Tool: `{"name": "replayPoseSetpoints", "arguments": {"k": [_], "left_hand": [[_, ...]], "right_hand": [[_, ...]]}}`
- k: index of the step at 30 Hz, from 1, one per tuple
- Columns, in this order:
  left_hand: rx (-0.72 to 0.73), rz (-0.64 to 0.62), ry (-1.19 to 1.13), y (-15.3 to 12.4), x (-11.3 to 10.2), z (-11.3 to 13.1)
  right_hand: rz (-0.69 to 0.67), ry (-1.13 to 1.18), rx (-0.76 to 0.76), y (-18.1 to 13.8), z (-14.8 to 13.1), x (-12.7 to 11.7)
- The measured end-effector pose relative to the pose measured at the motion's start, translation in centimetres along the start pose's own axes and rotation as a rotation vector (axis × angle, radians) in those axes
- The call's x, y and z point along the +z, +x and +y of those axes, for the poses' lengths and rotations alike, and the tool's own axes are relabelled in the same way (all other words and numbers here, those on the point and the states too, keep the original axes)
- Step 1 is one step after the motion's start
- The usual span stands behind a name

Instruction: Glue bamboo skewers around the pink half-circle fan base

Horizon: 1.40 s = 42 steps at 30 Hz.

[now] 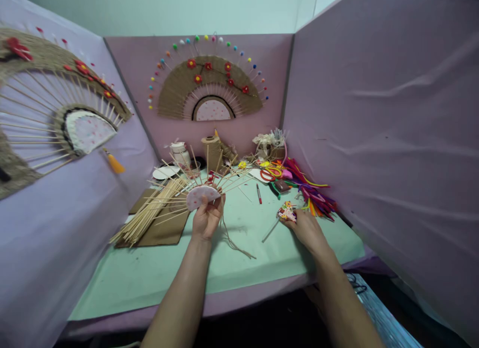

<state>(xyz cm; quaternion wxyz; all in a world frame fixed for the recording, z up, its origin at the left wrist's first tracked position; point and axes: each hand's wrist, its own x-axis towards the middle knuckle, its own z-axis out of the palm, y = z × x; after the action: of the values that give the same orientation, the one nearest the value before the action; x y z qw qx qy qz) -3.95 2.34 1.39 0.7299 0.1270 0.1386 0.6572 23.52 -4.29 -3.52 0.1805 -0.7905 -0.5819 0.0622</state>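
My left hand (208,218) pinches a small fan frame by its half-round white base with pink spots (202,196). Thin wooden sticks (168,200) spread out from that base to both sides and upward. A few strands of twine (234,243) hang from it down onto the table. On the right, my right hand (304,228) is closed on a colourful patterned glue gun (287,211). A pale glue stick (270,231) juts from it toward the lower left. The fingertips of my right hand are partly hidden.
Bundled wooden sticks (149,213) lie on brown cardboard (164,233) at left. Behind stand a white jar (180,153) and a twine spool (212,153). Scissors (270,175), a red pen (259,193) and coloured pipe cleaners (314,195) lie right. A finished fan (209,83) hangs behind.
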Motion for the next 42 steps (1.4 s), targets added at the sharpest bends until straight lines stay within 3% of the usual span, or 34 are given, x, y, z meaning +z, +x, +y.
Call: {"name": "replayPoseSetpoints", "arguments": {"k": [3, 5, 9, 12, 16, 20, 26, 42], "left_hand": [[-0.001, 0.004, 0.002, -0.2, 0.1, -0.1], [-0.002, -0.007, 0.003, -0.3, 0.1, -0.2], [-0.019, -0.06, 0.043, -0.6, 0.0, -0.6], [-0.03, -0.103, 0.081, -0.7, -0.4, -0.9], [-0.059, -0.146, 0.139, -0.7, -1.2, -1.4], [-0.071, -0.235, 0.226, -0.9, -1.4, -1.8], [-0.07, -0.285, 0.332, -1.5, -0.9, -2.2], [-0.052, -0.321, 0.382, -1.8, -0.6, -2.3]], "right_hand": [[-0.003, 0.247, -0.035, 0.0, 0.0, -0.8], [-0.032, 0.549, -0.068, -0.6, -0.5, -1.8], [-0.244, 1.252, -0.087, -3.2, -3.1, -3.2], [-0.363, 1.526, -0.101, -5.5, -6.1, -2.8], [-0.394, 1.537, -0.154, -7.2, -9.6, -1.4], [-0.391, 1.529, -0.193, -7.5, -11.3, -0.5], [-0.341, 1.469, -0.283, -7.4, -11.2, 0.7], [-0.296, 1.414, -0.222, -7.7, -11.1, 0.1]]}}
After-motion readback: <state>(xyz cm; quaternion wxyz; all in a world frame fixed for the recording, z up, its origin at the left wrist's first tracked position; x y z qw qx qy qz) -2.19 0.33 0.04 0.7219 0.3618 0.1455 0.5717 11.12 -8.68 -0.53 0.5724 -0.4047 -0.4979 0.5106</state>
